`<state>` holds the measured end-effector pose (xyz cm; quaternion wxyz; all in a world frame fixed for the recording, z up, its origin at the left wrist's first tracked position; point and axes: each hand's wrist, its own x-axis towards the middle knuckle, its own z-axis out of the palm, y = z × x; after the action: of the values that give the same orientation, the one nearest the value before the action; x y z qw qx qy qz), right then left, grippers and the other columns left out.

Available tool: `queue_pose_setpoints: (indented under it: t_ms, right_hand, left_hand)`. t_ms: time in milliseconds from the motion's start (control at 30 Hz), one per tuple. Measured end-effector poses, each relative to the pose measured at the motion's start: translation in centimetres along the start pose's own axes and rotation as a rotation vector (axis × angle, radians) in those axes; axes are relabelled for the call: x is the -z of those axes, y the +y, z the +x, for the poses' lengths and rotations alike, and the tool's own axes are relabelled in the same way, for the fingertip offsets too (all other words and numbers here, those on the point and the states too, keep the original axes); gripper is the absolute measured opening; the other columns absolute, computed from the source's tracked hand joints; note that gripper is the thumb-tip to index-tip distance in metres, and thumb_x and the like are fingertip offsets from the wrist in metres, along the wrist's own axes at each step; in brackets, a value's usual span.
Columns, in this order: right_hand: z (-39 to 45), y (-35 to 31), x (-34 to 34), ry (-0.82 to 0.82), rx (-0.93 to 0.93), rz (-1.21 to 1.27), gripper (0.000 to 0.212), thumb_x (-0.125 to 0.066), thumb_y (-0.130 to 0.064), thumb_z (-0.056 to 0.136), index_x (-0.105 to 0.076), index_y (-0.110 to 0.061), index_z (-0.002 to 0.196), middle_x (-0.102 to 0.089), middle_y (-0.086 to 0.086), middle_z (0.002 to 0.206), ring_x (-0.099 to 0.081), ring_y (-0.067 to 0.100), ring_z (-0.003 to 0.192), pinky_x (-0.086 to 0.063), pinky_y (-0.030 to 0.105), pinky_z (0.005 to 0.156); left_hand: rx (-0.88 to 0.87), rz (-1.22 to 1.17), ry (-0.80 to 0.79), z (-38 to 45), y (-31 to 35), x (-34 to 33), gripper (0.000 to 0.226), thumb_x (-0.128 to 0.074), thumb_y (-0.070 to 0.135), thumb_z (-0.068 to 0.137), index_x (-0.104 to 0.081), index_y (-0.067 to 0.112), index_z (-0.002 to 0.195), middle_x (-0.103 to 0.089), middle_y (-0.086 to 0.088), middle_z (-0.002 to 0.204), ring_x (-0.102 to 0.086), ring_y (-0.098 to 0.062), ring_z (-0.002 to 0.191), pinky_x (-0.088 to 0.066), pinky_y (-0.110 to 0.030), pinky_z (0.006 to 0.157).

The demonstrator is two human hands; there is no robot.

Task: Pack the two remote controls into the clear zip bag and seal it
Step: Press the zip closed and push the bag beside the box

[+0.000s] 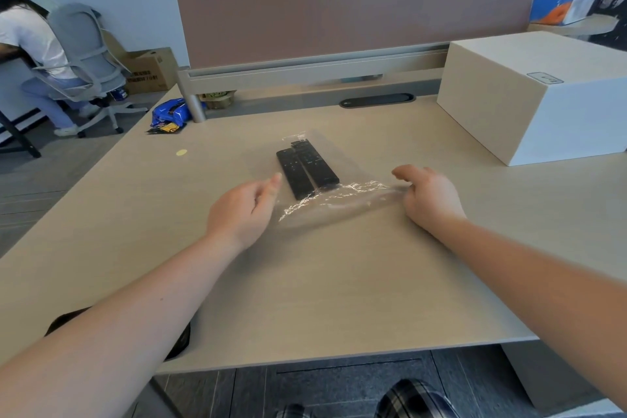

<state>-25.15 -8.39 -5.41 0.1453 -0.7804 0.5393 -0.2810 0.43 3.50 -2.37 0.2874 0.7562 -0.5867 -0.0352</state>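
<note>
Remotes [307, 168], two black ones, lie side by side and touching inside the clear bag [325, 195], their long axes running from about 11 o'clock to 5 o'clock on the tabletop [339, 282]. The bag lies flat near the middle of the tabletop, its crinkled mouth edge toward the person at about 6 o'clock from the remotes. Both remotes appear fully in, so packing looks done and sealing is the step in hand.

The right hand [429, 195], at 3 o'clock from the remotes, has its fingers curled onto the right end of the mouth edge, apparently pinching it; the contact itself is hidden under the fingers. The left hand [242, 210], at 8 o'clock, is half open with its thumb up, at the left end of the edge, holding nothing that can be made out.

Whether the zip is already pressed anywhere cannot be told. Likely next: pinch the strip and run along it end to end.

A white box [543, 95] stands well apart at 2 o'clock.
</note>
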Motion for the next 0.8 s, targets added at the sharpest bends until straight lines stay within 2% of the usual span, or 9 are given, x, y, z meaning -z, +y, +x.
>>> queue_pose_setpoints:
  t_ms: [67, 133, 167, 233, 367, 533, 600, 700, 800]
  right_hand:
    - [0.8, -0.6, 0.1, 0.085, -0.111, 0.180, 0.050, -0.039, 0.008, 0.080, -0.061, -0.012, 0.120, -0.067, 0.012, 0.118, -0.058, 0.030, 0.112, -0.047, 0.036, 0.097]
    - [2.1, -1.1, 0.1, 0.118, -0.225, 0.294, 0.044, -0.038, 0.003, 0.083, -0.062, -0.012, 0.117, -0.068, 0.010, 0.116, -0.058, 0.029, 0.110, -0.047, 0.036, 0.096]
    - [2.8, -1.4, 0.1, 0.105, -0.274, 0.309, 0.040, -0.039, -0.002, 0.086, -0.062, -0.013, 0.117, -0.067, 0.009, 0.116, -0.058, 0.029, 0.109, -0.047, 0.035, 0.095]
    - [4.3, -1.9, -0.2, 0.009, -0.318, 0.237, 0.032, -0.046, -0.015, 0.090, -0.061, -0.014, 0.117, -0.066, 0.009, 0.119, -0.058, 0.029, 0.109, -0.047, 0.032, 0.091]
    - [6.6, -3.2, -1.3, -0.220, -0.299, 0.068, 0.045, -0.053, -0.041, 0.092, -0.060, -0.004, 0.118, -0.065, 0.013, 0.117, -0.060, 0.031, 0.107, -0.049, 0.036, 0.089]
    - [8.8, -4.4, -3.2, -0.344, -0.315, 0.009, 0.065, -0.053, -0.054, 0.088, -0.056, 0.000, 0.123, -0.063, 0.013, 0.116, -0.060, 0.033, 0.107, -0.049, 0.035, 0.087]
    - [9.5, -5.3, -3.6, -0.402, -0.304, 0.003, 0.057, -0.059, -0.048, 0.088, -0.058, 0.001, 0.117, -0.062, 0.014, 0.109, -0.060, 0.032, 0.102, -0.046, 0.032, 0.079]
    - [10.1, -5.8, -4.2, -0.405, -0.251, -0.029, 0.031, -0.059, -0.023, 0.089, -0.062, 0.001, 0.109, -0.065, 0.017, 0.112, -0.056, 0.029, 0.084, -0.045, 0.030, 0.070]
    - [10.2, -4.6, -4.7, -0.306, -0.269, 0.002, 0.023, -0.053, -0.014, 0.087, -0.061, -0.004, 0.106, -0.066, 0.016, 0.108, -0.059, 0.032, 0.086, -0.052, 0.033, 0.076]
  left_hand:
    - [0.103, -0.029, 0.036, 0.8, 0.4, -0.2, 0.051, -0.024, 0.053, 0.094, -0.051, 0.019, 0.067, -0.062, -0.008, 0.074, -0.058, -0.035, 0.086, -0.042, -0.037, 0.065]
    - [0.264, -0.057, 0.004, 2.1, 0.0, -0.7, 0.040, -0.029, 0.046, 0.096, -0.058, 0.019, 0.103, -0.064, -0.010, 0.110, -0.055, -0.034, 0.110, -0.044, -0.040, 0.085]
    - [0.373, -0.073, -0.045, 2.7, -0.3, -0.9, 0.043, -0.033, 0.045, 0.095, -0.048, 0.018, 0.125, -0.056, -0.011, 0.130, -0.049, -0.033, 0.121, -0.041, -0.041, 0.097]
    - [0.514, -0.108, -0.102, 3.5, -0.7, -1.5, 0.054, -0.042, 0.042, 0.093, -0.032, 0.016, 0.138, -0.045, -0.013, 0.141, -0.044, -0.034, 0.126, -0.038, -0.040, 0.103]
    - [0.552, -0.228, -0.016, 4.7, -0.6, -2.9, 0.058, -0.056, 0.033, 0.087, -0.032, 0.014, 0.136, -0.052, -0.013, 0.134, -0.049, -0.034, 0.120, -0.042, -0.037, 0.099]
    - [0.628, -0.315, 0.039, 6.6, -0.1, -4.3, 0.055, -0.059, 0.012, 0.084, -0.036, 0.014, 0.134, -0.050, -0.013, 0.131, -0.051, -0.034, 0.113, -0.040, -0.030, 0.078]
    - [0.630, -0.326, 0.052, 7.3, -0.1, -4.6, 0.051, -0.055, 0.005, 0.080, -0.043, 0.017, 0.128, -0.054, -0.013, 0.125, -0.055, -0.034, 0.106, -0.045, -0.031, 0.076]
    - [0.542, -0.318, 0.058, 7.8, 0.0, -5.0, 0.035, -0.048, 0.003, 0.081, -0.059, 0.019, 0.111, -0.061, -0.011, 0.117, -0.058, -0.032, 0.098, -0.048, -0.032, 0.079]
    - [0.433, -0.263, 0.021, 8.1, 0.6, -5.9, 0.028, -0.048, 0.001, 0.085, -0.067, 0.014, 0.102, -0.065, -0.011, 0.105, -0.059, -0.032, 0.102, -0.043, -0.030, 0.080]
